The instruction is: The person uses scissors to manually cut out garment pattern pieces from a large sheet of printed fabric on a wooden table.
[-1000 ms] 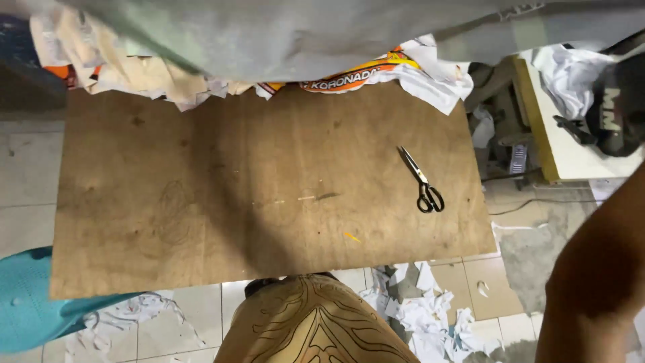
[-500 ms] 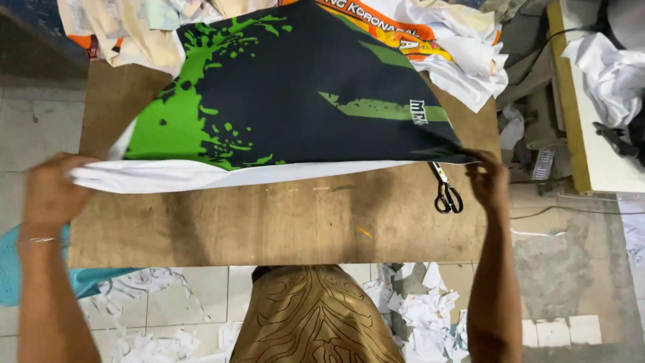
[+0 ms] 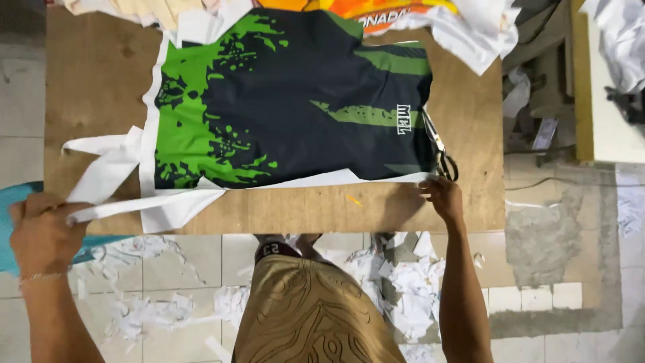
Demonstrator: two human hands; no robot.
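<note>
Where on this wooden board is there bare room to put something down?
Bare wood shows along the wooden board's near edge, between left hand and right hand, and left of the printed fabric panel. The far edge is crowded with fabric pieces; scissors lie at right.

1. The blades of the black-handled metal scissors point(image 3: 440, 151) are partly covered by the right edge of the black and green printed fabric panel point(image 3: 289, 107).
2. The pile of white and orange printed cloth pieces point(image 3: 376, 13) is cut off by the top edge.
3. The left end of the white paper strip point(image 3: 134, 205) is hidden inside the closed left hand point(image 3: 40, 232).
4. The turquoise rounded object point(image 3: 7, 222) is cut off by the left edge.
</note>
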